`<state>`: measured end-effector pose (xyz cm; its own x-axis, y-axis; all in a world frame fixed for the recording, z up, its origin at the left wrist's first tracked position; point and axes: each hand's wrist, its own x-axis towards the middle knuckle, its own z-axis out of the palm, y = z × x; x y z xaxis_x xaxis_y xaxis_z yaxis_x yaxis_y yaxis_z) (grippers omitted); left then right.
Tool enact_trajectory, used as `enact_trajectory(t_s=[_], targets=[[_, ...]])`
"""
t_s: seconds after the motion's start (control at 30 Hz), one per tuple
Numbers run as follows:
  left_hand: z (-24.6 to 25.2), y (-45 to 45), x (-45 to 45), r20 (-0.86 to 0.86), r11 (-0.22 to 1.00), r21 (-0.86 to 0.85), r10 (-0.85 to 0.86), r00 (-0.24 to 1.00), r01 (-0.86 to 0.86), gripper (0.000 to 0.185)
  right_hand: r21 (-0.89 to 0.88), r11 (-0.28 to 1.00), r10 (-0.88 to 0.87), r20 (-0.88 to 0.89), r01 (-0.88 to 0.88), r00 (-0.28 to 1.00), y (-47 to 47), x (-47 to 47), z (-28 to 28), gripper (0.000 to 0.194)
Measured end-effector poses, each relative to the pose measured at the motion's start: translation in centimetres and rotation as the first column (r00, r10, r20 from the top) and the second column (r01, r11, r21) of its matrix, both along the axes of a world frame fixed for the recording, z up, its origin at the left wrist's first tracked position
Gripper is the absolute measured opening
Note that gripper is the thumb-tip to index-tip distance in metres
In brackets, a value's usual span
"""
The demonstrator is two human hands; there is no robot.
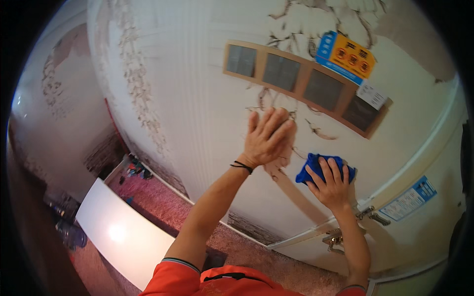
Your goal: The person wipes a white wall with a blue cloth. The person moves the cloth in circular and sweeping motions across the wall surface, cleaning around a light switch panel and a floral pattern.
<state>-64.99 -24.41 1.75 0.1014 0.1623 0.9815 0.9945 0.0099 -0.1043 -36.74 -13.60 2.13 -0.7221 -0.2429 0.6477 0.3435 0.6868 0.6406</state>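
Observation:
My left hand (pixel 269 137) is spread with its fingers somewhat apart, at the patterned wall covering (pixel 192 111), and holds nothing. Whether its palm touches the wall is hidden. A dark band circles that wrist. Lower and to the right, my right hand (pixel 332 185) presses a bunched blue cloth (pixel 314 166) against the same wall, fingers laid over it. Above both hands hangs a long brown frame (pixel 260 63) with several grey panels. An orange and blue sign (pixel 351 53) bearing writing overlaps its top edge, and a small white label (pixel 371 95) sits at its right end.
A white door (pixel 418 236) with a metal handle (pixel 379 219) and a blue and white notice (pixel 409 198) is at right; another metal handle (pixel 335 242) sits lower. A glossy white surface (pixel 126 236) stands at lower left over reddish carpet (pixel 159 196). Small clutter (pixel 139 171) lies near the wall.

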Motion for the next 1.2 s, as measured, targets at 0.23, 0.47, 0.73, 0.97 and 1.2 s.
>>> enact_trajectory(t_s=[0.23,0.47,0.73,0.97,1.2], targets=[[0.3,0.2,-0.2,-0.008,1.0,0.019,0.004,1.0,-0.004,0.052,-0.117,0.993,-0.003,-0.191,-0.019,0.982,-1.5,-4.0,6.0,0.047],[-0.1,0.4,-0.3,-0.006,0.999,0.016,0.03,1.0,-0.03,0.05,-0.092,0.996,-0.008,-0.326,-0.024,0.945,-1.2,-4.0,6.8,0.044],[0.2,0.4,0.1,0.009,0.999,0.045,-0.016,1.0,0.016,0.056,-0.089,0.996,-0.002,-0.278,-0.024,0.961,-2.3,-6.6,5.3,0.05],[1.1,-0.9,-1.4,-0.069,0.998,-0.062,-0.028,0.997,0.024,0.058,-0.072,0.997,0.015,-0.076,-0.021,0.997,-0.8,-3.9,1.7,0.052],[1.3,-0.9,-3.4,0.026,0.999,0.02,0.049,0.998,-0.049,0.049,-0.041,0.999,-0.035,-0.1,0.031,0.994,0.6,-0.1,2.2,0.051]])
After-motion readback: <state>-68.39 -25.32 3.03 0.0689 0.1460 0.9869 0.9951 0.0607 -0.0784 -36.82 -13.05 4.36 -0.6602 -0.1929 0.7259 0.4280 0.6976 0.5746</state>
